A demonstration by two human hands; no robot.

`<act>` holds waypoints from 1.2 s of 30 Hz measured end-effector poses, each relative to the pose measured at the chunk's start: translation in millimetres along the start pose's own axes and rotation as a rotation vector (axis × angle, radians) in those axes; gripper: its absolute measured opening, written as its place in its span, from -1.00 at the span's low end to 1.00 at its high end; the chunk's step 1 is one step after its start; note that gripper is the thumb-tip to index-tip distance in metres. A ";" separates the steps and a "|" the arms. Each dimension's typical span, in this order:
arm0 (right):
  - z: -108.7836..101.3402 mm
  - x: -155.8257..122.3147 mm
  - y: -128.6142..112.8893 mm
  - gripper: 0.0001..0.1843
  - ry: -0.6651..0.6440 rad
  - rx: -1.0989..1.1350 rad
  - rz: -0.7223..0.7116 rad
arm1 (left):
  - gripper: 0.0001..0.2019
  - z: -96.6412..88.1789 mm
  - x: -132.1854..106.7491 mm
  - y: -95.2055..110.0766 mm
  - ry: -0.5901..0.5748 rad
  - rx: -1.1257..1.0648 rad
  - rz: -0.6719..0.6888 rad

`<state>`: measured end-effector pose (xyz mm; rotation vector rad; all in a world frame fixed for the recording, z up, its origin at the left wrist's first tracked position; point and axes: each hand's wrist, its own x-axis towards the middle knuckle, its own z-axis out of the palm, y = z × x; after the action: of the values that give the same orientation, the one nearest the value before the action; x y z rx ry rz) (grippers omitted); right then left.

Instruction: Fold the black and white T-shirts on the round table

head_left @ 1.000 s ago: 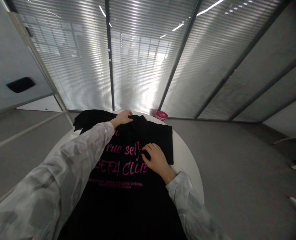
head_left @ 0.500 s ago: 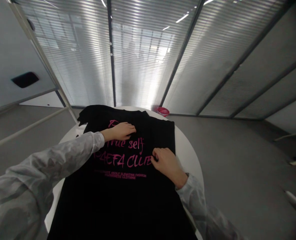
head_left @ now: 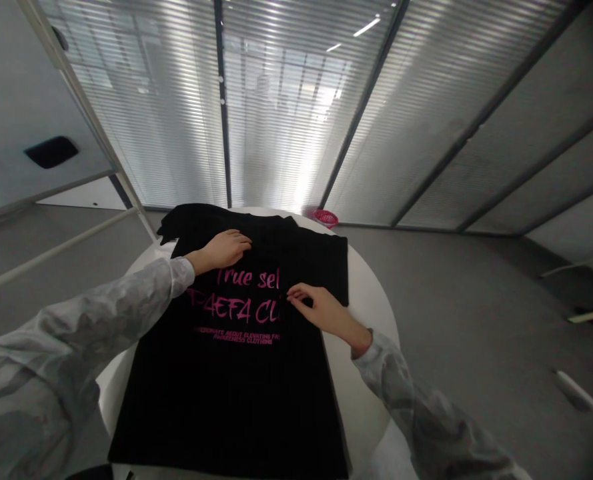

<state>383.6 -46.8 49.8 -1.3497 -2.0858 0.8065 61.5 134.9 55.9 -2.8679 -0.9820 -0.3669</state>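
A black T-shirt [head_left: 226,400] with pink lettering lies spread over a round white table [head_left: 376,307]. Its right side is folded inward, and the flap covers the ends of the printed lines. Flat on the upper part of the shirt rests my left hand [head_left: 223,250], fingers stretched out, hiding some print. My right hand [head_left: 321,308] is over the folded flap, its fingertips close to the flap's inner edge. The fingers there are extended, with the thumb slightly apart, and nothing shows gripped between them.
A pink basket [head_left: 325,219] stands behind the table's far edge. Glass partitions with blinds [head_left: 276,133] rise beyond it. To the left is a white board on a frame [head_left: 76,247]; a pale rod-like object [head_left: 583,397] is at the right above the grey floor.
The shirt's right side has moved inward, covering the ends of the lettering. My right hand has shifted left and slightly up; my left hand has moved slightly left.
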 end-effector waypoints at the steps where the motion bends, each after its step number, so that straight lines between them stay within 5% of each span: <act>1: 0.1 -2.0 2.0 -0.79 0.015 -0.102 -0.039 | -0.64 -1.5 -3.1 4.3 0.009 0.006 0.013; 8: 7.6 -10.3 7.1 -0.79 0.003 -0.441 -0.193 | -0.56 3.1 -3.9 46.8 0.072 -0.020 -0.009; 12: 20.2 -17.1 -3.0 -0.77 0.000 -0.549 -0.182 | -0.64 15.3 13.2 39.8 0.004 0.037 -0.074; 18: 5.7 -7.6 -2.8 -0.92 -0.045 -0.474 -0.201 | -0.82 10.3 14.7 27.0 -0.172 -0.249 0.139; 21: -6.2 12.9 3.4 -0.92 0.021 -0.415 -0.153 | -0.77 3.9 17.7 20.6 -0.130 -0.337 0.002; 25: -1.4 47.2 14.8 -0.87 0.256 -0.369 -0.134 | -0.61 7.2 46.7 -4.0 0.119 -0.207 -0.371; 28: 15.4 65.6 24.2 -0.84 0.392 -0.347 -0.117 | -0.39 16.7 73.5 -27.6 0.028 -0.211 -0.628; 31: 30.6 71.4 32.1 -0.83 0.411 -0.375 -0.120 | -0.42 26.2 92.4 -43.0 -0.103 -0.268 -0.653; 36: 37.9 66.0 38.3 -0.89 0.369 -0.430 -0.138 | -0.74 32.5 112.1 -49.6 -0.076 -0.299 -0.617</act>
<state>356.3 19.2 3.2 -1.4158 -2.0858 0.0360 123.2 245.6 53.2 -2.7628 -1.9771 -0.4793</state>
